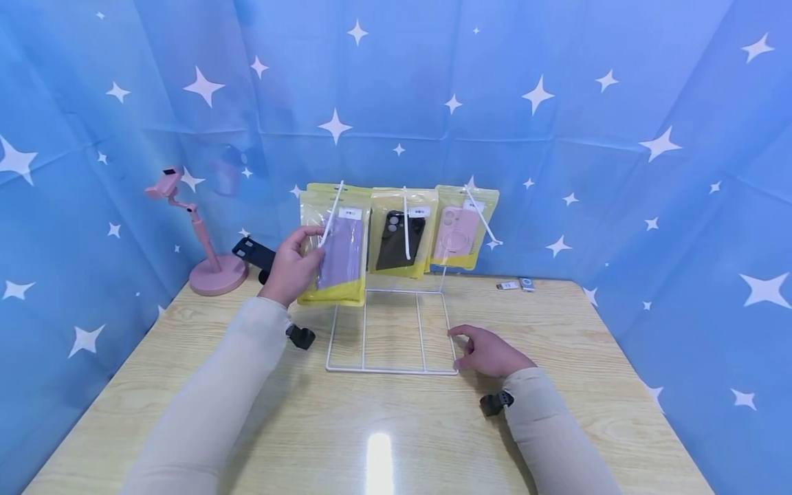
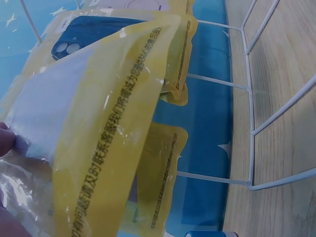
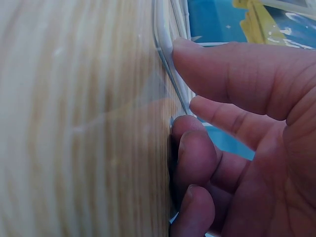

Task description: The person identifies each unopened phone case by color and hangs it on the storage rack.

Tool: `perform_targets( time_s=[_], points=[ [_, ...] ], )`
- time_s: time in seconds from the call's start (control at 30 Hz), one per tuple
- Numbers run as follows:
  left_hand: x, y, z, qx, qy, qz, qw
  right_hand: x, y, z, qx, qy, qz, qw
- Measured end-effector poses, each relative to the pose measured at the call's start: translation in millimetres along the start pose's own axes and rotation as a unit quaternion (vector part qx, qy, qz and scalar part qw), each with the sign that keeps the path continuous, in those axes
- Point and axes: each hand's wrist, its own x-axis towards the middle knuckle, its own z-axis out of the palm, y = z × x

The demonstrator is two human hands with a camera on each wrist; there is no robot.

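A white wire display rack [image 1: 391,330] stands on the wooden table [image 1: 371,426]. Three yellow packets hang from its hooks. They hold a purple phone case [image 1: 339,258], a black one [image 1: 401,237] and a pink one [image 1: 458,230]. My left hand [image 1: 302,258] grips the purple case's packet by its left edge and tilts it forward. In the left wrist view that packet [image 2: 98,148] fills the frame, with a fingertip [image 2: 6,140] on it. My right hand [image 1: 479,347] rests on the table with its fingertips [image 3: 197,64] touching the right wire of the rack's base [image 3: 165,49].
A pink phone stand [image 1: 207,265] and a black holder [image 1: 255,253] stand at the back left. Two small flat items [image 1: 517,284] lie at the back right. A blue star-print backdrop [image 1: 619,137] closes in three sides.
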Motion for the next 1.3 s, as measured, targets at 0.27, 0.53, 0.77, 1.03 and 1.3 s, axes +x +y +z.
perform_targets(
  time_s=[0.27,0.53,0.77,1.03,1.3],
  points=[
    [6.0,-0.1,0.2,-0.008,0.003,-0.017,0.9998,-2,-2,1,0.004,-0.003,-0.012,1.0],
    [15.8,-2.3,1.3,-0.005,0.012,-0.004,0.9999,-4,-4,2,0.006,0.001,-0.005,1.0],
    [16.9,-5.3,-0.2,0.031,-0.001,-0.008,0.9995,-3,-5,2,0.007,-0.002,-0.004,1.0],
    [16.6,-8.6,-3.1,0.042,-0.02,-0.004,0.9989,-1,-1,1,0.011,-0.003,-0.009,1.0],
    [17.0,-13.1,-13.1,0.059,-0.027,-0.023,0.9976,3,4,0,0.017,0.003,-0.013,1.0]
  ],
)
